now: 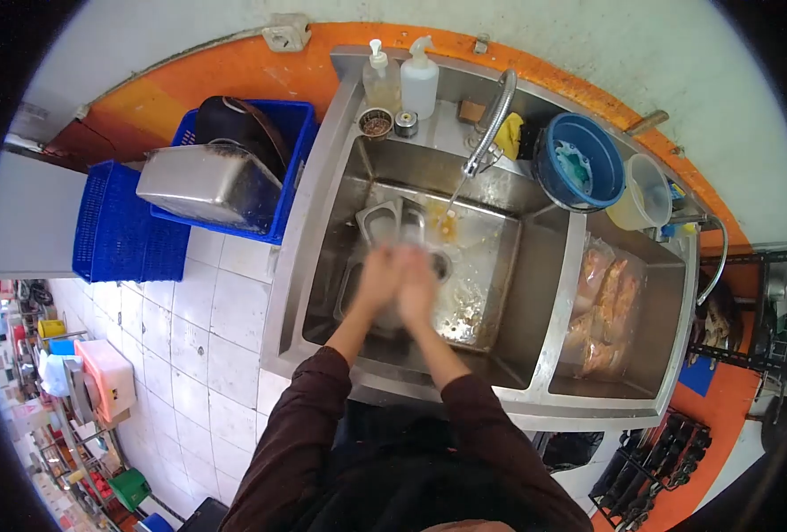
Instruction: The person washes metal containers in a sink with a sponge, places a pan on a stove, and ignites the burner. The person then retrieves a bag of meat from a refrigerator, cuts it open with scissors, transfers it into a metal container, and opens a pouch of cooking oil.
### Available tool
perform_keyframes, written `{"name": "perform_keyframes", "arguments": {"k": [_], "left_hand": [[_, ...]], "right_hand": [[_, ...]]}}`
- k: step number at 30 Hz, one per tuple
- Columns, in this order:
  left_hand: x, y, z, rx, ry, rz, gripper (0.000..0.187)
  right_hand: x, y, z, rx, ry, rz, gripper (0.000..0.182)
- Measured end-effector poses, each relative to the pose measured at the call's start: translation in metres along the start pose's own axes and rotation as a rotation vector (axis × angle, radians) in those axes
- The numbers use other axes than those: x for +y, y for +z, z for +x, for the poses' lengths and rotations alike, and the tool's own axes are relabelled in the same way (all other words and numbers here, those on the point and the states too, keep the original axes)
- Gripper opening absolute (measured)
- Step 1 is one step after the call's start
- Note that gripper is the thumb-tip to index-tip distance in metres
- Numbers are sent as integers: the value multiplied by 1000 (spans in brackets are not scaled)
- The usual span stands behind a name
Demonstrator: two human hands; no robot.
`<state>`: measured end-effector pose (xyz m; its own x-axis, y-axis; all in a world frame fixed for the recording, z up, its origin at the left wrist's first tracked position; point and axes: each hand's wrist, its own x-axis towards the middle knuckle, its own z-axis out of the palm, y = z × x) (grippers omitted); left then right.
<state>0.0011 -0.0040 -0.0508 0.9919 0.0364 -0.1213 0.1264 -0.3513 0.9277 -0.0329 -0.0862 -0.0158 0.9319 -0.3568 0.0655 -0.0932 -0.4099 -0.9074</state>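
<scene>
My left hand (377, 282) and my right hand (417, 285) are pressed against each other above the left sink basin (509, 328). Motion smears the fingers of both, and nothing shows clearly between them. Below and behind them, metal containers (378, 223) lie in the basin, partly hidden by my hands. Water runs from the curved faucet (498, 115) just beyond my hands. Wet, foamy patches and some yellowish bits show on the basin floor.
Plastic-bagged raw meat (604, 310) lies in the right basin. A blue bucket (580, 160), a spray bottle (420, 84) and a pump bottle (381, 80) line the back ledge. Left of the sink, a blue crate (300, 168) holds a metal pan (207, 182).
</scene>
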Motion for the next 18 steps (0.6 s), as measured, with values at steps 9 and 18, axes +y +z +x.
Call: {"name": "perform_keyframes", "arguments": {"k": [9,18], "left_hand": [[56,17,-58,-265,-174,-471,51],[0,20,-42,106,-330,-812,33]], "right_hand": [[49,-58,28,-98,789,436,38],[35,-70,2,-225,190,-398,38]]}}
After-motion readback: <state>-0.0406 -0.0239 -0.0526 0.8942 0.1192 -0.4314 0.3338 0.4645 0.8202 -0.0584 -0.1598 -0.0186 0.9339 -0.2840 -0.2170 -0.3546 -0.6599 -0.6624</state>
